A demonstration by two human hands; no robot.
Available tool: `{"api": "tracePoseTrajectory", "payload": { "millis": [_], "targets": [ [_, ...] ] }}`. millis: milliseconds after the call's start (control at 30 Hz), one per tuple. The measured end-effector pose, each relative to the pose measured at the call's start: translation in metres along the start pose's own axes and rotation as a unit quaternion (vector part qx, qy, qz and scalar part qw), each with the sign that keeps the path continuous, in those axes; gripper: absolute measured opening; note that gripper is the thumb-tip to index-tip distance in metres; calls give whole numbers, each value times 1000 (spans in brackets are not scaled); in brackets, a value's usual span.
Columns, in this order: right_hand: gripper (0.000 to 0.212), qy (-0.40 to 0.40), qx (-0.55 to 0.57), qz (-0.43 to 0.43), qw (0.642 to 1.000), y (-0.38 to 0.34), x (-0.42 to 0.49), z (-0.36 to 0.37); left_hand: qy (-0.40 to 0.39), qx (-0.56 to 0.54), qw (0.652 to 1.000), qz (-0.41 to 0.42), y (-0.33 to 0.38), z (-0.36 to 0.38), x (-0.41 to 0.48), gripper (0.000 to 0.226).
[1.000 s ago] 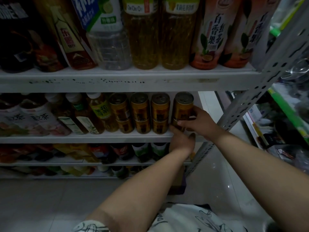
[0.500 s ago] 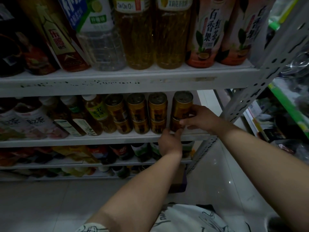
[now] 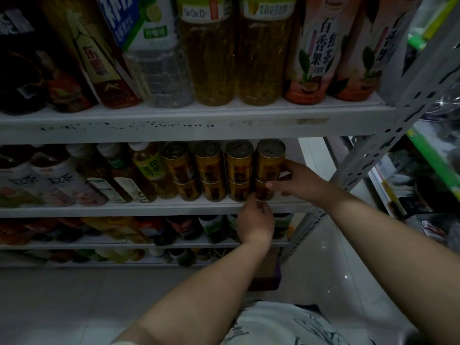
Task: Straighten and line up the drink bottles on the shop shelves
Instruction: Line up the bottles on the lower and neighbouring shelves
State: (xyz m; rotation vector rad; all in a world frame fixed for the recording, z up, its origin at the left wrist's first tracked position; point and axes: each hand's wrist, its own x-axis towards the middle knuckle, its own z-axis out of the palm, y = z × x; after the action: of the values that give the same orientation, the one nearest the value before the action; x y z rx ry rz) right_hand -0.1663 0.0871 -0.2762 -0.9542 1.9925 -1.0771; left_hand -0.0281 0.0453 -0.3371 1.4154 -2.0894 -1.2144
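Gold drink cans stand stacked two high in a row on the second shelf (image 3: 149,210). My right hand (image 3: 296,181) wraps the rightmost stack: fingers on the upper gold can (image 3: 268,163) and thumb across the lower gold can (image 3: 261,191). My left hand (image 3: 255,220) is at the shelf's front edge, fingertips touching the base of that lower can. Left of the cans stand tea bottles (image 3: 146,168) with white caps, leaning slightly. Large bottles (image 3: 209,53) fill the top shelf.
A perforated white upright (image 3: 373,158) closes the shelf's right end, close to my right wrist. Lower shelves hold more bottles (image 3: 184,227). Another rack with packaged goods (image 3: 423,190) stands to the right. A small box (image 3: 266,277) sits on the tiled floor.
The rightmost can stack has shifted left, closer to the neighbouring stack. Both hands moved slightly left with it, and the left hand rose to the lower can's base.
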Motion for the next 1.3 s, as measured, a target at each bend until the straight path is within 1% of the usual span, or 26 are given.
{"api": "tracePoseTrajectory", "payload": {
  "millis": [33,100,133,267,400,500,600,733,900,967,1033,1100,1167,1233,1300],
  "targets": [
    [55,-5,7,0,1000,-1,-1,-1,-18,-13,1000,11,-1,2,-4,37],
    [49,-1,15,-1,1000,-2,-2,-1,-59,-40,997,5,0,5,-7,52],
    [48,2,19,0,1000,-2,-2,0,-69,-39,997,1,1,6,-7,55],
    [58,29,16,2,999,1,-3,6,-60,2,998,18,6,5,1,46],
    [66,46,10,2,999,3,-5,10,-67,23,997,12,6,2,-5,53],
    [66,41,8,5,999,5,-5,8,-71,36,997,25,4,5,-13,62],
    [66,15,25,7,1000,6,-7,11,-84,31,996,14,5,6,-15,67],
    [57,54,29,-14,998,6,-9,19,-94,-9,996,2,8,4,-13,65],
    [62,60,50,-5,997,10,-8,21,-106,-4,994,2,2,2,-10,67],
    [60,52,64,5,997,10,-8,19,-117,-8,993,5,-4,-1,-9,64],
    [56,41,86,15,995,10,-9,18,-136,-9,991,2,-12,-6,-6,56],
    [54,41,97,17,994,12,-10,20,-160,17,987,4,-22,-14,1,47],
    [56,52,95,15,994,13,-10,22,-175,78,981,30,-37,-27,11,36],
    [60,51,87,16,995,11,-11,23,-184,161,966,77,-54,-44,22,26],
    [69,52,73,27,996,9,-15,26,-195,209,952,108,-75,-59,31,24]
  ]
}}
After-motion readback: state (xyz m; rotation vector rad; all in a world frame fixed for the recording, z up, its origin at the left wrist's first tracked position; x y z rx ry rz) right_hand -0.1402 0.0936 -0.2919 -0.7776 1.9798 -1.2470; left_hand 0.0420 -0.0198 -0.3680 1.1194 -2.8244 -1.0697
